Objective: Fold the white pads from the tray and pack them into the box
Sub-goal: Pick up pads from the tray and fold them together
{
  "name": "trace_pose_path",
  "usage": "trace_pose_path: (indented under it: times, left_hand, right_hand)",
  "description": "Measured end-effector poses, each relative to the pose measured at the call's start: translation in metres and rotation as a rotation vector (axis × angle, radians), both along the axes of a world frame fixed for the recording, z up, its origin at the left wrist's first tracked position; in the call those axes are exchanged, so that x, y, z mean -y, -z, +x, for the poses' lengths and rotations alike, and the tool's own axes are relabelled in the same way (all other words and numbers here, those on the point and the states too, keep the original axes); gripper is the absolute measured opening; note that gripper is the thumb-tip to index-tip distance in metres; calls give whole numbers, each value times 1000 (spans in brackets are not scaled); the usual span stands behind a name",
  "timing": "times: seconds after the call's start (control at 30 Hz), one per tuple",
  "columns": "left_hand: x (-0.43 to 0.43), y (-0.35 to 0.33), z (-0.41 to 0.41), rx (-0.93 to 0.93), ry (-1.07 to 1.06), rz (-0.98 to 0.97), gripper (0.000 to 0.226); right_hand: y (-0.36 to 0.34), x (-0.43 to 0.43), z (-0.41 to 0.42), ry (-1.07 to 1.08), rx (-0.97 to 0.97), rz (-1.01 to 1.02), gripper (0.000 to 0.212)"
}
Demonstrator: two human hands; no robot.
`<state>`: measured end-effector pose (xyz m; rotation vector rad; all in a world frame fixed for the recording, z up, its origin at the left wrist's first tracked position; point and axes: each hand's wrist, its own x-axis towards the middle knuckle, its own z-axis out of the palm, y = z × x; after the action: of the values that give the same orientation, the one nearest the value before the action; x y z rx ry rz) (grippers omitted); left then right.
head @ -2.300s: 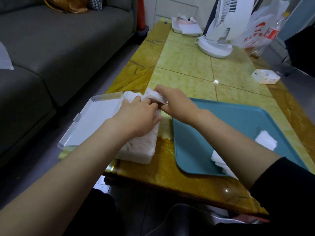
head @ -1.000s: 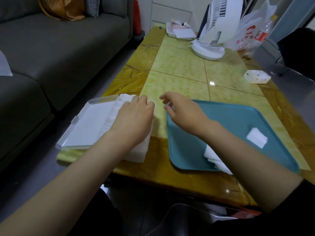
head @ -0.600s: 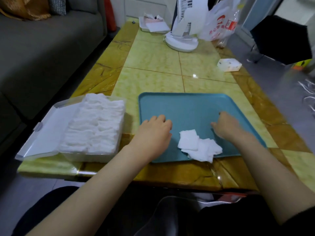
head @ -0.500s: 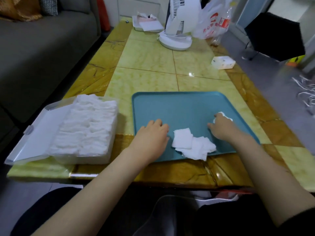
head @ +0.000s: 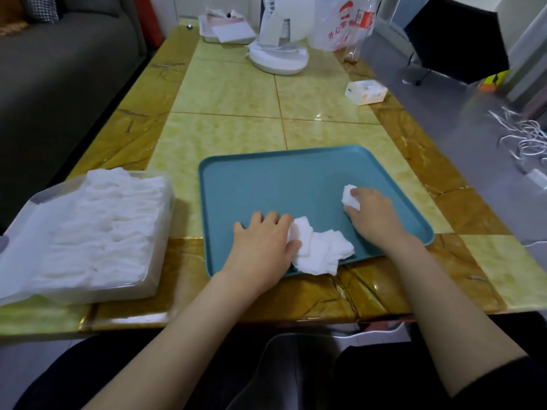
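Note:
A teal tray lies on the table in front of me. A small heap of white pads sits at its near edge. My left hand rests palm down on the tray, its thumb side touching the heap. My right hand pinches a single white pad on the right side of the tray. To the left stands the clear plastic box, its lid open, filled with rows of folded white pads.
A white fan base, a white plastic bag and a paper-filled tray stand at the table's far end. A small white carton lies at the right edge. A grey sofa runs along the left.
Both hands left the box and came over to the tray. My right hand has taken hold of a single pad, and my left hand has slid right to the heap.

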<state>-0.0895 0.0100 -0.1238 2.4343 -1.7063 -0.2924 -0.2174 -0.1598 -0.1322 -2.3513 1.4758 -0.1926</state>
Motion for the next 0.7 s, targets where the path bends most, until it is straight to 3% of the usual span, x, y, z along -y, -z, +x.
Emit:
trace_pose_path:
  times: [0.23, 0.37, 0.43, 0.57, 0.7]
  left_hand:
    - [9, -1, -1, -36, -14, -35, 42]
    - [12, -1, -1, -21, -40, -22, 46]
    - [13, -1, -1, -31, -38, 0, 47]
    - [14, -3, 3, -155, -66, -13, 40]
    - [14, -5, 4, -257, -69, -72, 30]
  right_hand:
    - [-14, -9, 8, -140, 118, 90, 28]
    - [-9, -13, 9, -45, 201, 131, 57]
    - [-9, -12, 10, -8, 215, 184, 60]
    - [-14, -17, 13, -42, 211, 79, 15]
    - [-24, -26, 21, -98, 358, -40, 24]
